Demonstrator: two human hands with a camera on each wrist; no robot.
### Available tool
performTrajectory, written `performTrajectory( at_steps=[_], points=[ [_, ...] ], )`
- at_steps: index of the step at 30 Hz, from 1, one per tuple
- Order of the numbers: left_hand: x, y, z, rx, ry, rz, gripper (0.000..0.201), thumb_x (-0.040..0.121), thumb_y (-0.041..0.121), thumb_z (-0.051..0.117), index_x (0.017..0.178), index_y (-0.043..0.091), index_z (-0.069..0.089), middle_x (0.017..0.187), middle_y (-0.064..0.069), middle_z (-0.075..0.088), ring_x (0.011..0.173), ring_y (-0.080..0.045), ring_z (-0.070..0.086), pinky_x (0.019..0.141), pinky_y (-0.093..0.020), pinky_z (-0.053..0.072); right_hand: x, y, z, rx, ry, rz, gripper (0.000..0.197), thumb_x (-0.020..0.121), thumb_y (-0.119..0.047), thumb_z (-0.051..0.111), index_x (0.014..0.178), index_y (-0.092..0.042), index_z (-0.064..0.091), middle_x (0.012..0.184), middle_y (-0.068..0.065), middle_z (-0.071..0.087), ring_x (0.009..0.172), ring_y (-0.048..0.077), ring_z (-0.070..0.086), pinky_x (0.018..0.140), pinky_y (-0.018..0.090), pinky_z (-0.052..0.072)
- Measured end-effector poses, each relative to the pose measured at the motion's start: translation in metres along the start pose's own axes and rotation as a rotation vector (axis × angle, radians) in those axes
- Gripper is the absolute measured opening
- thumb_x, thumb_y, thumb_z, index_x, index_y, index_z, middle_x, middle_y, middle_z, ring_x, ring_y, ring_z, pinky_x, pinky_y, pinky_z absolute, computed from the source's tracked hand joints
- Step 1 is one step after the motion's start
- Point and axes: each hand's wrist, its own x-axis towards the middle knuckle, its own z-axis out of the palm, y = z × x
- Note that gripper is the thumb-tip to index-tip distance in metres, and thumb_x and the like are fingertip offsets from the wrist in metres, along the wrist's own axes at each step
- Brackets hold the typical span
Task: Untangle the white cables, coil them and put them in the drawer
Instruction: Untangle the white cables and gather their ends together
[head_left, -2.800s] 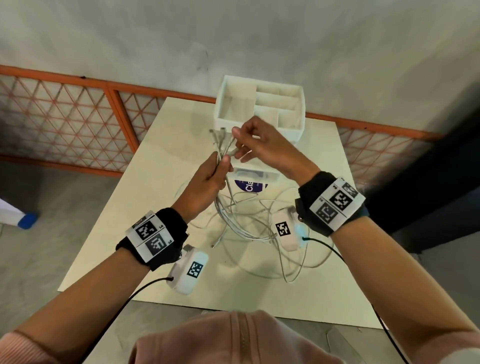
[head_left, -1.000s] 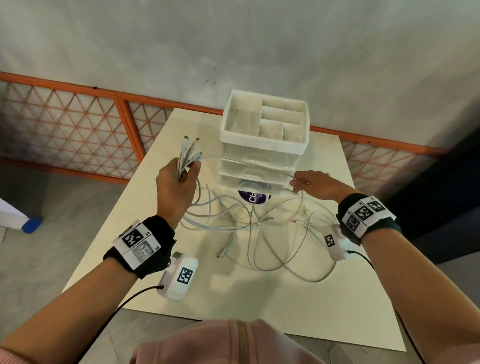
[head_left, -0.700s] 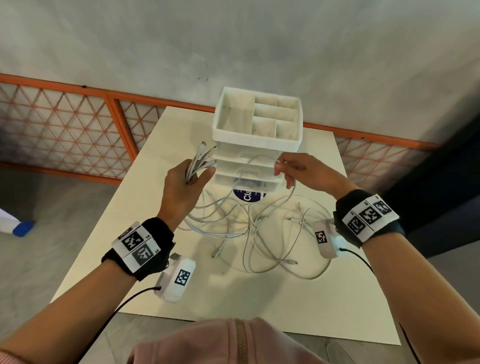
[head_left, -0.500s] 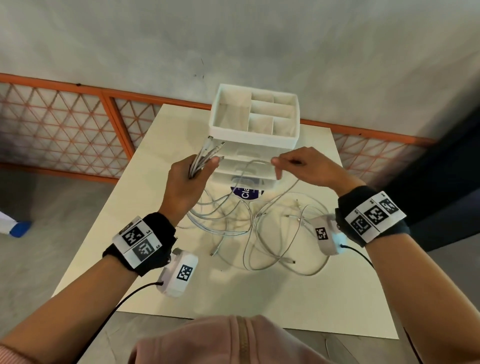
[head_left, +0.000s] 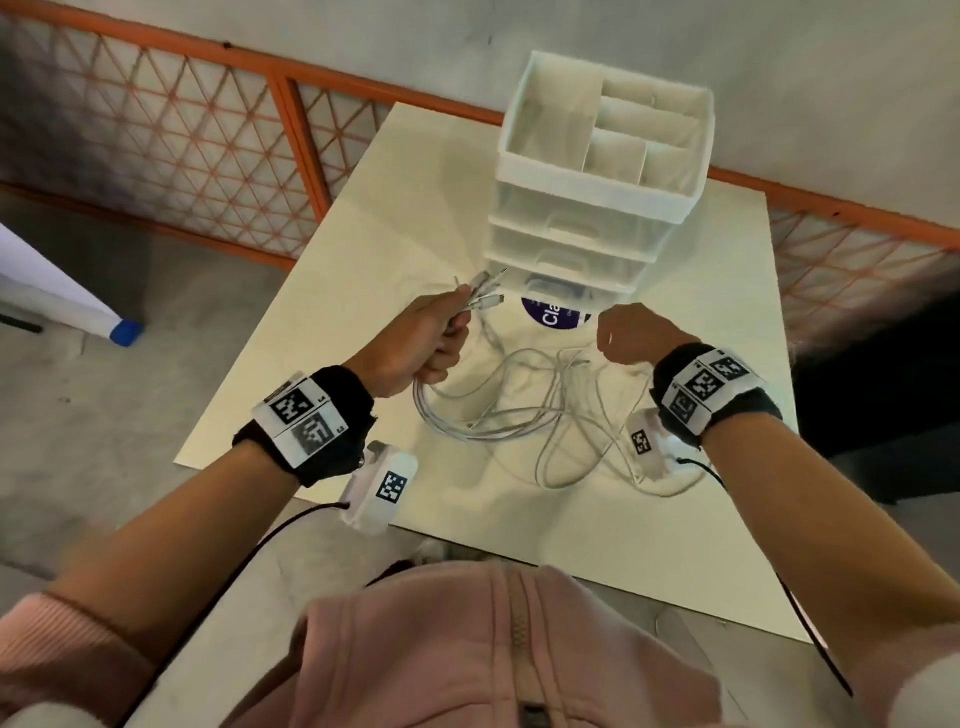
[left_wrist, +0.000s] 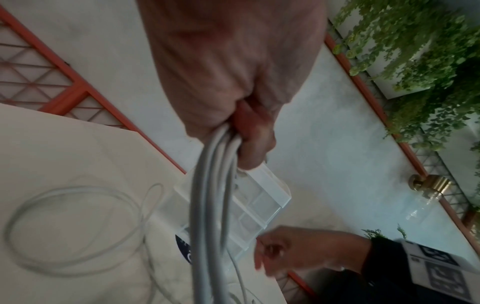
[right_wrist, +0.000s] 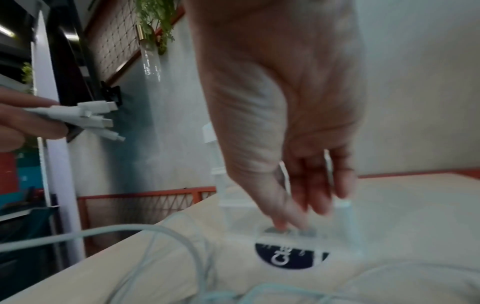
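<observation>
On the cream tabletop (head_left: 597, 545), the white drawer unit (head_left: 597, 197) stands toward the far edge, close to the grey wall and the orange lattice rail (head_left: 156, 145). Bare surface stretches on the near side and to the left of the unit, and the near and left edges drop to the concrete floor. A dark round sticker (head_left: 553, 318) sits at the foot of the unit.

Compared with half a second ago, both hands are lower and nearer the person; the right hand (head_left: 631, 335), which was pinching a strand up in front of the drawers, now hangs just over the tangle. Its fingers (right_wrist: 319, 191) point down, loosely bent, right in front of the lowest drawer; whether they hold a strand I cannot tell.

The left hand (head_left: 415, 345) is clenched around a bundle of white cables (head_left: 519, 410), the plug ends (head_left: 480, 293) fanning out past its thumb toward the unit. From under that fist the cords run down together and spread into loose, crossing loops on the tabletop between the two wrists, reaching to just beside the right wrist camera. The drawers look closed.
</observation>
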Motion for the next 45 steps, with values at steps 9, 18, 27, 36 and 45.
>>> performTrajectory(
  at_steps=[9, 18, 27, 36, 45],
  points=[
    [-0.026, -0.047, -0.01, -0.042, 0.13, -0.071, 0.041, 0.102, 0.041, 0.031, 0.065, 0.023, 0.023, 0.055, 0.006, 0.017, 0.044, -0.009, 0.01, 0.039, -0.017, 0.012, 0.026, -0.082, 0.054, 0.1, -0.183, -0.519, 0.027, 0.086, 0.0, 0.058, 0.111, -0.008, 0.062, 0.106, 0.015, 0.053, 0.101, 0.029, 0.055, 0.089, 0.034, 0.044],
    [-0.032, -0.058, -0.02, 0.016, 0.259, -0.051, 0.041, 0.102, 0.041, 0.031, 0.067, 0.02, 0.026, 0.051, 0.009, 0.026, 0.044, -0.009, 0.017, 0.04, -0.019, 0.018, 0.029, -0.09, 0.061, 0.115, -0.015, -0.475, 0.012, 0.091, -0.017, 0.056, 0.099, -0.009, 0.061, 0.107, 0.012, 0.056, 0.106, 0.031, 0.046, 0.089, 0.041, 0.036],
    [-0.013, -0.017, -0.003, 0.094, 0.272, 0.228, 0.029, 0.102, 0.034, 0.032, 0.079, 0.018, 0.024, 0.07, 0.006, 0.029, 0.05, -0.005, 0.021, 0.046, -0.018, 0.021, -0.011, -0.086, -0.08, 1.087, 0.24, -0.429, 0.007, 0.094, -0.011, 0.052, 0.096, -0.007, 0.047, 0.082, 0.007, 0.06, 0.068, 0.015, 0.06, 0.062, 0.022, 0.05],
    [0.015, 0.019, 0.02, 0.183, 0.187, 0.405, 0.026, 0.101, 0.025, 0.039, 0.081, 0.019, 0.023, 0.072, 0.006, 0.024, 0.055, -0.003, 0.026, 0.051, -0.018, 0.03, -0.051, -0.086, -0.094, 1.327, -0.019, -0.505, 0.006, 0.09, -0.006, 0.058, 0.086, -0.006, 0.054, 0.08, 0.011, 0.059, 0.07, 0.018, 0.063, 0.07, 0.026, 0.06],
    [0.026, 0.033, 0.023, 0.169, 0.19, 0.364, 0.022, 0.102, 0.028, 0.035, 0.088, 0.012, 0.032, 0.078, -0.005, 0.037, 0.063, -0.009, 0.038, 0.06, -0.024, 0.039, -0.051, -0.074, -0.084, 1.151, 0.047, -0.391, 0.046, 0.1, -0.042, 0.03, 0.101, -0.005, 0.058, 0.092, 0.004, 0.067, 0.086, 0.016, 0.064, 0.087, 0.031, 0.051]
  ],
)
